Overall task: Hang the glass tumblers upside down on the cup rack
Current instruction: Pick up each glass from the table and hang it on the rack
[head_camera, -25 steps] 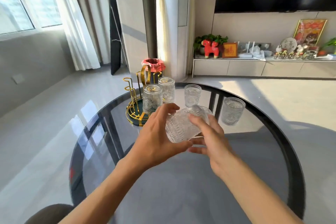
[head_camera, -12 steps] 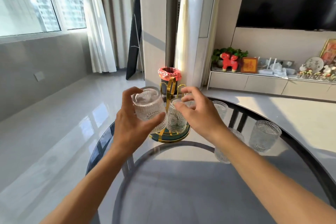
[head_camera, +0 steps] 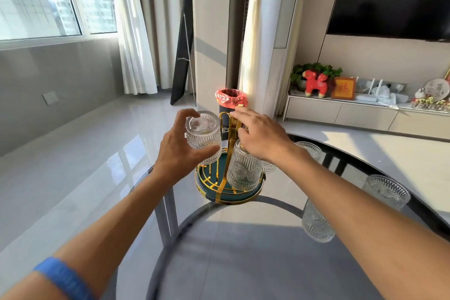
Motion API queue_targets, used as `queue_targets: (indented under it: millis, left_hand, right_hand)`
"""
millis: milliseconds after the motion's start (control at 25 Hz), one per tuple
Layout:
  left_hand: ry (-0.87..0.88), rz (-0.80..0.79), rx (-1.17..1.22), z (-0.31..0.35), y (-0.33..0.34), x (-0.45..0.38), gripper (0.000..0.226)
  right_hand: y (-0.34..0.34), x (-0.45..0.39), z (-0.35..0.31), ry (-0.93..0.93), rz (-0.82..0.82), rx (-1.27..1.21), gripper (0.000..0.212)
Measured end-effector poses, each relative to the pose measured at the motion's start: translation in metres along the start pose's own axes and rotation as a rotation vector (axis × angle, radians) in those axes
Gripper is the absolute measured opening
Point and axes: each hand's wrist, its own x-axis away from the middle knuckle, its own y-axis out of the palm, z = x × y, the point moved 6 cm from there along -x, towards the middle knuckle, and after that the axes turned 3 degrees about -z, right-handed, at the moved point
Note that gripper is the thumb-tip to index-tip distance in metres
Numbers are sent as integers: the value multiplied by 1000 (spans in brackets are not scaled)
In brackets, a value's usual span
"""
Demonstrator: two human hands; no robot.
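My left hand [head_camera: 177, 153] grips a ribbed glass tumbler [head_camera: 203, 134], held upside down at the left side of the gold cup rack [head_camera: 231, 126]. The tumbler's mouth is low over the rack's green round base [head_camera: 219, 192]; whether a peg is inside it I cannot tell. My right hand [head_camera: 263, 136] rests on the rack's gold top handle with fingers closed around it. A second tumbler [head_camera: 243, 170] hangs upside down on the rack's front right, below my right hand.
The rack stands at the far edge of a round dark glass table [head_camera: 243, 263]. Three more tumblers stand upright on the right: one [head_camera: 308, 151] behind my right wrist, one [head_camera: 386, 191] near the right rim, one [head_camera: 316, 224] under my right forearm. A red-lined bin [head_camera: 230, 100] stands on the floor beyond.
Both hands held the tumbler over the table's middle. My left hand carried it, turned upside down, to the rack's left side; my right hand let go and took the rack's handle.
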Motion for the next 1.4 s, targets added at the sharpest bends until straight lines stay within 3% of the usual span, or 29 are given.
queue_targets:
  millis: [280,440,560,680,760,880,1040,1200,1280,1400]
  left_hand:
    - [-78,-160,-46,-32,30,19,71]
    - [-151,-193,-61,-36,32,17,72]
    - [-157,-193,-274,-22,26,26,73]
    - [61,67,-295,21,14,58,58]
    - [231,74,-204,59,30,91,47]
    - [316,-177,-116,105,91,124,46]
    - [183,-336,-118,132,172,123,74]
    - [-101,-469,-251,128,231,99,112]
    - [-187,-525,-270,121,246,93,114]
    - [-210,-403,-115,124,238,88,97]
  right_hand:
    - [7,5,4,14,27,32,59]
    - [11,6,5,36,-88,-46,60]
    - [-7,39,5,-12,125,-182,51]
    - [-17,118,29,28,388,-300,38]
    - [-11,178,62,166,471,-370,26]
    - [3,245,106,473,482,-553,22]
    - [9,283,139,773,553,-845,24]
    - [19,294,154,986,471,-1078,18]
    - [27,298,157,1083,419,-1174,14]
    - [38,301,155,1208,338,-1388,16]
